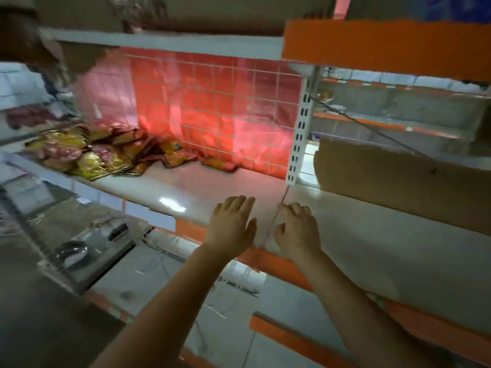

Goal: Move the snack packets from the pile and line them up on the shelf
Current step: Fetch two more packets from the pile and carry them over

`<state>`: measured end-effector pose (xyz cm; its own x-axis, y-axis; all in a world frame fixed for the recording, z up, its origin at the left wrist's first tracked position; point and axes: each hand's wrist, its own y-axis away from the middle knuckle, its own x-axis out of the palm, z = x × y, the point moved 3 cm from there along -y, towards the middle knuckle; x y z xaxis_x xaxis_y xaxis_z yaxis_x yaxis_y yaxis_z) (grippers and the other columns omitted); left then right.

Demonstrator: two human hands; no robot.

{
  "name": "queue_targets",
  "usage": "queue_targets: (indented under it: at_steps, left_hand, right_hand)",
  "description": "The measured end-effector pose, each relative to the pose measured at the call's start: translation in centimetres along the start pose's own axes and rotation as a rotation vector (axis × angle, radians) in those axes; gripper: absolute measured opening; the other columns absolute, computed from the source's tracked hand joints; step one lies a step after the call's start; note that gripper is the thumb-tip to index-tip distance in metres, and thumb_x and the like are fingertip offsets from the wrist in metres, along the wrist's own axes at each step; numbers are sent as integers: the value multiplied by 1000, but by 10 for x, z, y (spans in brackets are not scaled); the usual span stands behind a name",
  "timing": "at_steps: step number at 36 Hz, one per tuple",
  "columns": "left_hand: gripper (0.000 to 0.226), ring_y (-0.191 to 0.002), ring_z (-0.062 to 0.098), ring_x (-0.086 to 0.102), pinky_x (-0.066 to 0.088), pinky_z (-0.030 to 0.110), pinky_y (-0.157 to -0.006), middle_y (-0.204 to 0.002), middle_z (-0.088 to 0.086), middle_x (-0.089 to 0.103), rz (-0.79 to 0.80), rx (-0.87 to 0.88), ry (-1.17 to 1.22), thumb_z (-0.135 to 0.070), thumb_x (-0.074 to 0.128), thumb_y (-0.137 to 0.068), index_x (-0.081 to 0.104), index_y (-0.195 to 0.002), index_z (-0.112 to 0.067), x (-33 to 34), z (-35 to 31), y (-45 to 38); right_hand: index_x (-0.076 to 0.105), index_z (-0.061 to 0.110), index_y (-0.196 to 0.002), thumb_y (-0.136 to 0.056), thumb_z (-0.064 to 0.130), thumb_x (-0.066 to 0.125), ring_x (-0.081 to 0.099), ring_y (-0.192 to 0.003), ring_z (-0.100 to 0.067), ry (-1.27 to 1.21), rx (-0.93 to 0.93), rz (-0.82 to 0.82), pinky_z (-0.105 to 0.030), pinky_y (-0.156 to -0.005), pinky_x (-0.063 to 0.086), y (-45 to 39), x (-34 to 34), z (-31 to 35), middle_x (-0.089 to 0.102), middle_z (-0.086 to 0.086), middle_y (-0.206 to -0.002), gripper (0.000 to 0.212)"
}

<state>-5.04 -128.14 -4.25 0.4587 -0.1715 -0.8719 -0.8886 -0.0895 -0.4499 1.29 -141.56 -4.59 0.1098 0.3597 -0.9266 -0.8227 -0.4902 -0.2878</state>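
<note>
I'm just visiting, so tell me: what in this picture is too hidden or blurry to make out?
- Head view: print on the snack packets is too blurred and small to read.
- Packets low in the pile are covered by those on top, so no count.
- Palms of the left hand and right hand face down on the shelf; whatever is beneath is hidden.
- The cardboard on the right covers what lies behind it.

glossy foil snack packets (87,152), glossy smooth shelf (202,189)
</note>
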Motion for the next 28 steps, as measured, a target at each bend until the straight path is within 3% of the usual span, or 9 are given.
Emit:
queue_targets:
  at_steps: [5,11,15,19,22,28]
  left_hand:
    - [50,-89,35,65,55,44,-70,-100,14,68,-47,-56,-1,-32,40,-78,64,-109,-1,-33,88,21]
    - [44,-91,39,64,54,47,-70,-103,17,68,-81,-115,18,-21,56,-75,63,-112,3,-53,174,33]
    - [48,-90,39,64,54,46,-69,-102,17,68,-98,-148,11,-28,43,-81,62,-113,3,-52,230,30]
    - [45,-106,39,57,49,48,-82,-117,18,62,-77,-213,2,-21,52,-85,56,-124,1,-45,287,18]
    - [48,-121,34,46,39,42,-95,-132,13,53,-54,-270,-31,-21,52,-91,46,-135,-6,-39,333,0]
    - [44,-108,39,52,45,41,-84,-118,20,58,8,-415,29,-21,51,-90,50,-129,-1,-31,430,-34]
  right_hand:
    - [46,17,-136,-89,15,48,42,-119,-27,-53,-61,30,-29,-100,34,-24,34,92,49,-6,-133,48]
    - [47,14,-134,-86,10,47,43,-117,-29,-88,-82,52,-35,-97,36,-49,68,167,51,-9,-129,48]
    - [48,13,-133,-85,9,48,45,-114,-30,-90,-80,57,-34,-93,37,-78,91,198,54,-10,-125,48]
    - [46,15,-135,-86,11,46,44,-114,-29,-51,-72,97,-33,-92,38,-119,119,223,53,-9,-125,49]
    - [45,14,-135,-87,12,45,44,-116,-29,-45,-49,112,-35,-94,39,-158,143,240,52,-9,-125,48]
    - [55,11,-120,-84,10,50,49,-107,-33,-237,174,98,-35,-83,41,-242,184,265,55,-15,-117,36]
